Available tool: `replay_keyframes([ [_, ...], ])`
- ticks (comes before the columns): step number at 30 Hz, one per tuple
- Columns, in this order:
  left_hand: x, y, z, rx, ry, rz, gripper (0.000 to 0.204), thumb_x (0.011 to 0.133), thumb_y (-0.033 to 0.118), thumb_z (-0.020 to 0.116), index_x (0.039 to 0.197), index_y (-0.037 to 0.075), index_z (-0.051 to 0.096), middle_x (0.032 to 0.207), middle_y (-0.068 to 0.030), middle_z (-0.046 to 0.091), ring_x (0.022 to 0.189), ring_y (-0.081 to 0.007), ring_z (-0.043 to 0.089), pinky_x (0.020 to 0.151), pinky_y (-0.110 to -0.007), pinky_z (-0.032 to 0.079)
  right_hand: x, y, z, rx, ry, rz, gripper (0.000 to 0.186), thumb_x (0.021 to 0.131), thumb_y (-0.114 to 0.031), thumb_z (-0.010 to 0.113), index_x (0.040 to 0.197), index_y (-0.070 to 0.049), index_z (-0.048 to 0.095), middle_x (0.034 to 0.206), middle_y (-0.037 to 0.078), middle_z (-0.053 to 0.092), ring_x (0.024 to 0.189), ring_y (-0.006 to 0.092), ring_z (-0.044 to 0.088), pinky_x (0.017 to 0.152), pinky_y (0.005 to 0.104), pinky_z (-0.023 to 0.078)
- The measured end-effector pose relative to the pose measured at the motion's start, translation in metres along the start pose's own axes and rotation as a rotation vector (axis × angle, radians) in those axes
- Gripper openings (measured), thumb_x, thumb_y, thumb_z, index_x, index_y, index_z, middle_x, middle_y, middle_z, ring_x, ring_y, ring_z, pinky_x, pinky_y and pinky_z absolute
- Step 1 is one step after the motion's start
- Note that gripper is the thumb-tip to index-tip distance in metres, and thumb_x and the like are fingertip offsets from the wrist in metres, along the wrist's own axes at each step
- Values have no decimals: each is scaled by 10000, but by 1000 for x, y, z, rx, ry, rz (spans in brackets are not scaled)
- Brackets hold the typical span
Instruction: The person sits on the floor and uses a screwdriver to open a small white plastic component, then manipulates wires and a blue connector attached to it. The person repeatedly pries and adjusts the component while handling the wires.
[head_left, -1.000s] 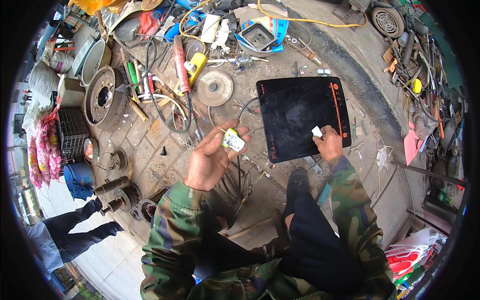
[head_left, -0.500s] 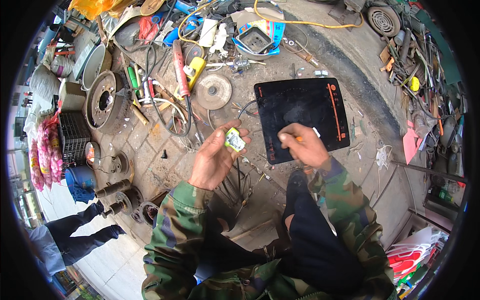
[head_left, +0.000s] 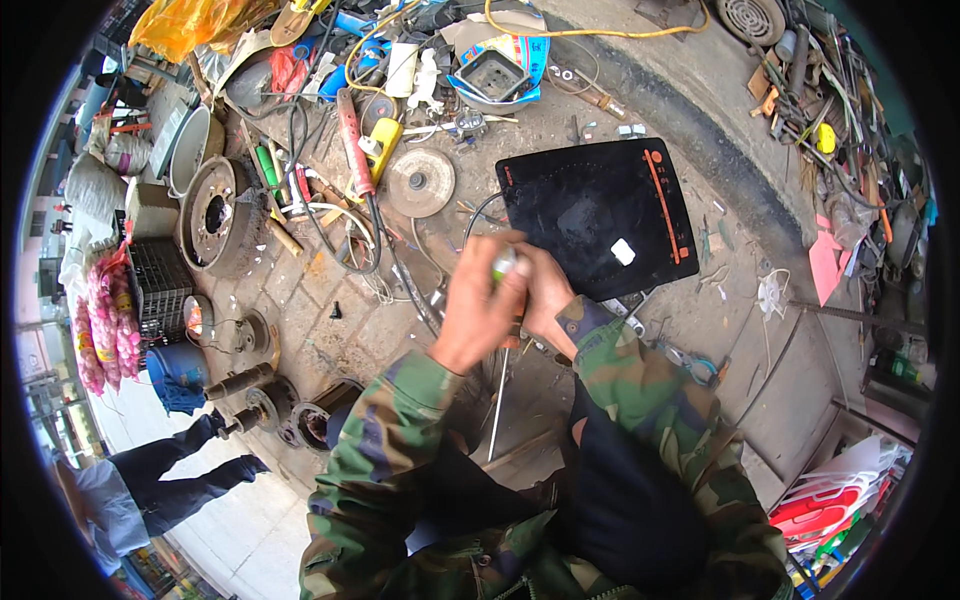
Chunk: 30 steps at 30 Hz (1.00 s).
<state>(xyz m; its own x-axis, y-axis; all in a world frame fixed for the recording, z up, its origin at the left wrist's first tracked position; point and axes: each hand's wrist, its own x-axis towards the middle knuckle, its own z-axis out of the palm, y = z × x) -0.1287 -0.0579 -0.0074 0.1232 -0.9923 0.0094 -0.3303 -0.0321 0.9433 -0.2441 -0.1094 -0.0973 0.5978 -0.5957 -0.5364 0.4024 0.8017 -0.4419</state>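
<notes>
My left hand (head_left: 474, 308) is closed around a small lime-green device (head_left: 504, 264), of which only a bit shows between the fingers. Pressed up against it is my right hand (head_left: 546, 292), its fingers folded. A screwdriver (head_left: 501, 392) sticks out below the right hand, its long thin shaft pointing down toward my knees and part of its orange handle showing. Just beyond the hands lies a black flat induction cooktop (head_left: 560, 180) with an orange strip, and a small white piece (head_left: 623, 251) rests on its surface.
A grey disc (head_left: 420, 183), a yellow power strip (head_left: 380, 146) and a red-handled tool (head_left: 354, 140) lie on the paving at the upper left. Wheel rims (head_left: 212, 218) and a black crate (head_left: 160, 280) stand left. Scrap metal (head_left: 815, 130) fills the right side. Another person's legs (head_left: 170, 470) show at lower left.
My right hand has moved left from over the cooktop to meet my left hand. The left hand has turned and closed over the green device, and the screwdriver shaft now points downward in view.
</notes>
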Motion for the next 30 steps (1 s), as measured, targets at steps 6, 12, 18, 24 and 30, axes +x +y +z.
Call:
replay_keyframes([
  [6,-8,12,16,506,-28,261,367,918,129,682,1258,22,593,1083,-200,581,1017,-406,583,875,-451,495,-12,29,-22,-347,22,-333,260,997,-287,500,1103,-64,583,984,90,625,938,171,608,793,357,531],
  [12,-7,9,4,74,10,9,345,1023,224,602,1292,9,602,1106,-173,618,998,-313,610,858,-377,501,-15,-8,-2,137,113,207,257,1001,-309,531,1000,-71,628,891,49,658,792,219,649,697,376,536],
  [18,1,0,-21,-656,165,-437,390,1090,347,501,1284,27,613,1022,-33,660,850,-99,575,729,-257,445,-22,-95,-3,-652,294,44,306,966,-286,593,762,-57,593,606,46,554,443,178,509,402,338,402],
  [24,0,-10,-39,-917,105,-598,415,1099,370,429,1269,23,580,1014,-58,670,846,-137,609,749,-277,480,5,-128,-32,-2012,595,-421,356,966,-313,582,827,0,679,750,195,709,730,372,726,650,492,574],
  [30,-8,-19,-50,-1174,85,-685,468,1107,399,381,1276,0,558,1064,-109,686,860,-196,646,770,-316,518,29,-105,-46,-2196,556,-412,344,969,-289,549,939,8,719,963,270,729,842,440,727,755,519,591],
])
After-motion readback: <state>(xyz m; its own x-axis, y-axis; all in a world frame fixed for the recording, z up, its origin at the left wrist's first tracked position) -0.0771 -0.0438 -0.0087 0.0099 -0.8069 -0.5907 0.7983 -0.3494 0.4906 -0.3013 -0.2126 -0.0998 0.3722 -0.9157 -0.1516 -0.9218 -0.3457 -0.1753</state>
